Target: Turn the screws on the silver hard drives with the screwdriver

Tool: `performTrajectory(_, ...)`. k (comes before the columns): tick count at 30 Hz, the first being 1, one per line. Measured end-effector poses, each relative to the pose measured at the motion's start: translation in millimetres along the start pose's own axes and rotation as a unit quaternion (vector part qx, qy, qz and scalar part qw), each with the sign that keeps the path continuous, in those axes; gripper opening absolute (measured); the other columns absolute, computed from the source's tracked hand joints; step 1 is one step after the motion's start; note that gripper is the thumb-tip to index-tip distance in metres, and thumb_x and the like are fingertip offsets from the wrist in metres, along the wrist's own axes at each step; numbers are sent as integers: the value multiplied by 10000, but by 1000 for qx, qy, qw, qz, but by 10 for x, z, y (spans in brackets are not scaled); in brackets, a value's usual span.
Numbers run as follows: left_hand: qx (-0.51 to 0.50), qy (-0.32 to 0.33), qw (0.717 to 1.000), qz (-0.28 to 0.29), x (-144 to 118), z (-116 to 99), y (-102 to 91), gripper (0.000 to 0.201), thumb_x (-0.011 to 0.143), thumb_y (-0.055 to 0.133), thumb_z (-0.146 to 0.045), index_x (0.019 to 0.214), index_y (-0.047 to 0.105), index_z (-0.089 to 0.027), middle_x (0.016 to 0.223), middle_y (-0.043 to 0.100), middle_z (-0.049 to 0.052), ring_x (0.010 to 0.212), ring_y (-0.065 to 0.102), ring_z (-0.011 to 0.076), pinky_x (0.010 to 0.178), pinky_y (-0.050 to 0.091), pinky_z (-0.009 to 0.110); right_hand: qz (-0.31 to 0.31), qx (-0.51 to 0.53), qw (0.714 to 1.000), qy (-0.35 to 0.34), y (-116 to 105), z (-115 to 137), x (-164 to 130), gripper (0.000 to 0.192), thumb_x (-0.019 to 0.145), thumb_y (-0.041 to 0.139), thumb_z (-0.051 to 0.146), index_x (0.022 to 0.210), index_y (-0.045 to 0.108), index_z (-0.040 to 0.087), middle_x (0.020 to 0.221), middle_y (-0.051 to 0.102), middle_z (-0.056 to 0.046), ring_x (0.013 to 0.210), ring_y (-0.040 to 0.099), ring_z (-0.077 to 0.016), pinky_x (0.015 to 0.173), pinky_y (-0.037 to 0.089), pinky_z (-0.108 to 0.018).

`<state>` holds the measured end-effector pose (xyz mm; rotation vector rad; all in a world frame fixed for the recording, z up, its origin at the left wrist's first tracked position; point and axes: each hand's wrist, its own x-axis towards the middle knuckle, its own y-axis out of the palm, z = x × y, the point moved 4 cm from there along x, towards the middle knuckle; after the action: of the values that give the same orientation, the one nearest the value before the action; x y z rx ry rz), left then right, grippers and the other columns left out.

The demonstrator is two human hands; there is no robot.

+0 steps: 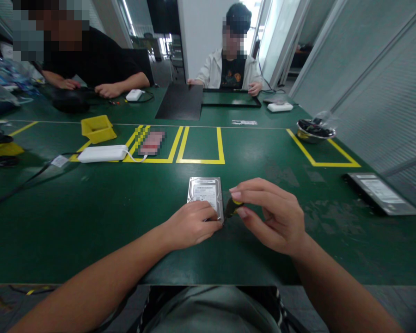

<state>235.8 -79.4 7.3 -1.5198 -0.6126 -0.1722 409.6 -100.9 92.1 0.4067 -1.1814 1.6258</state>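
**Hard drive pinned flat, screwdriver at its right edge**

On the far left of the green bench [90, 208] a yellow tray [97, 128] sits near a white power adapter [102, 153], whose cable trails toward the taped yellow squares. Nearer the middle, the left hand [190, 225] lies over the near edge of the hard drive [205, 194], its fingers [204, 217] pressed together on the casing to steady it. The drive lies flat, label up, near the front of the bench, and its cover looks to be in place; no loose screws can be made out around it, so the work seems to be at an early stage, with the casing not yet opened.

Just right of the drive, the right hand [275, 217] pinches the black-and-yellow handle of a small screwdriver [232, 207], fingers clamped on it, the tip pointing to the drive's near right corner. Whether the tip sits in a screw cannot be told. Farther right, a second flat drive [381, 192] lies well apart, and a metal bowl [315, 131] stands beyond it.
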Motion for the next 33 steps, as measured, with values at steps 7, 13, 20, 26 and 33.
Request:
performTrajectory(7, 13, 3, 1000, -4, -1, -3, -5, 154, 953, 553, -203, 939, 705, -188, 821, 638, 46, 757, 558, 177, 673, 463, 306, -14, -28, 999, 12, -25, -28, 4, 226, 830, 705, 156, 1054, 674, 150, 935, 617, -75, 854, 607, -165, 731, 539, -308)
performTrajectory(13, -2, -4, 1000, 6, -17, 9, 20, 168, 956, 546, -202, 970, 713, -190, 870, 671, 53, 796, 582, 178, 727, 490, 315, 1, -2, 1000, 9, -23, 12, -7, 317, 840, 592, 36, 1136, 661, 126, 1157, 686, -137, 1078, 659, -203, 905, 546, -331)
performTrajectory(20, -1, -3, 1000, 7, -18, 9, 23, 168, 955, 546, -208, 977, 713, -194, 872, 665, 51, 793, 575, 181, 714, 482, 319, -24, -10, 1000, 12, -8, -48, -23, 318, 801, 718, 66, 1087, 638, 179, 992, 672, -75, 945, 653, -184, 810, 554, -321)
performTrajectory(26, 12, 0, 1000, -6, -6, 3, 2, 161, 951, 547, -201, 942, 708, -196, 829, 636, 46, 768, 561, 175, 684, 464, 303, -25, -19, 999, 14, -15, -53, -23, 302, 793, 756, 123, 1059, 638, 204, 980, 632, -63, 900, 625, -183, 756, 546, -326)
performTrajectory(33, 10, 1, 1000, -8, -5, 1, 0, 163, 958, 543, -210, 946, 705, -193, 829, 634, 49, 772, 567, 173, 693, 472, 299, -23, -16, 999, 23, -15, -53, -17, 279, 808, 742, 132, 1051, 637, 220, 944, 614, -51, 868, 607, -178, 727, 542, -328)
